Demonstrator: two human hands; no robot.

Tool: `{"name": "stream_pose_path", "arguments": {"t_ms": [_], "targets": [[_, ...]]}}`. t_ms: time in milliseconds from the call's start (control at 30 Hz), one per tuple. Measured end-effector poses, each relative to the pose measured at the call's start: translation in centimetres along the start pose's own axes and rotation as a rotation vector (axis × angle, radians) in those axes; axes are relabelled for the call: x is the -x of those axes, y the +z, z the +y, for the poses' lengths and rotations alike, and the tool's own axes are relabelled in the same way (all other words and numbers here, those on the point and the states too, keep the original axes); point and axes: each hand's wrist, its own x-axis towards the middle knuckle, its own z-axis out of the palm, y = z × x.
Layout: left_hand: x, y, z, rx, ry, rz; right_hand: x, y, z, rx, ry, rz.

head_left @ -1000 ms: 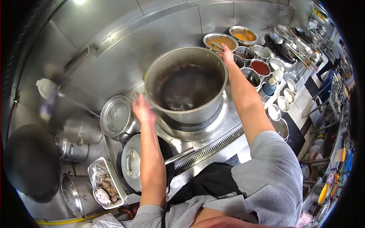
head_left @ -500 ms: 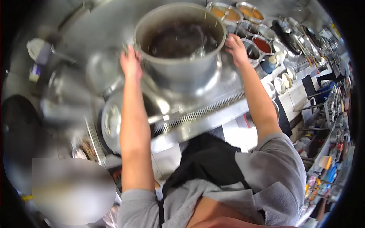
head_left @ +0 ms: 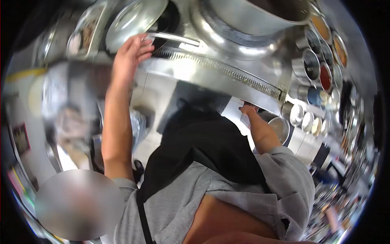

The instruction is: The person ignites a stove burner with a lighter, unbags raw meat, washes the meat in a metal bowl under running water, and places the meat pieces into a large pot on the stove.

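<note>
My left hand (head_left: 132, 53) is at the front of the steel range, with its fingers apart and loosely bent. Its fingertips are beside the end of a slim metal bar (head_left: 174, 38), and whether they touch it I cannot tell. Just behind the hand a round metal lid (head_left: 136, 22) leans at a slant. My right hand (head_left: 247, 110) is low, by the underside of the range's front edge (head_left: 227, 87), small and partly hidden. The big steel pot (head_left: 260, 18) with dark liquid stands on the burner at the top, apart from both hands.
Steel containers with sauces, one of them red (head_left: 325, 77), line the right side. Several small white bowls (head_left: 307, 121) stand below them. A slotted drain strip (head_left: 219, 71) runs along the range front. At the left is a tray with food (head_left: 87, 34).
Both hands have left the sides of the big pot. The left is now by the metal bar and lid, the right down below the range edge. My view has turned and shifted downward.
</note>
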Motion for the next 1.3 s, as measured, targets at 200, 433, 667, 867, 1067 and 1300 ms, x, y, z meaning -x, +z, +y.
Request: {"name": "stream_pose_path", "arguments": {"t_ms": [200, 433, 667, 867, 1067, 1300], "targets": [[9.1, -1.9, 1.6, -0.239, -0.002, 0.062, -4.0, 0.6, 0.7, 0.119, -0.073, -0.127], [17.2, -9.2, -1.1, -0.179, 0.026, 0.445, -8.6, 2.7, 5.2, 0.055, -0.090, -0.218], [27.4, -12.5, -18.3, -0.188, -0.412, 0.607, -8.4, 2.2, 7.2, 0.073, -0.054, -0.288], [39.8, -9.9, -30.6, 0.005, -0.906, 0.561, -12.3, 5.6, 6.0, 0.341, -0.208, -0.153], [42.9, -10.8, -33.3, -0.185, -1.136, 0.418, -0.9, -1.6, -0.4, 0.210, -0.164, 0.010], [30.8, -13.8, -30.6, -0.525, -0.676, 0.352, -3.8, 1.0, 2.1, 0.298, -0.253, 0.037]]}}
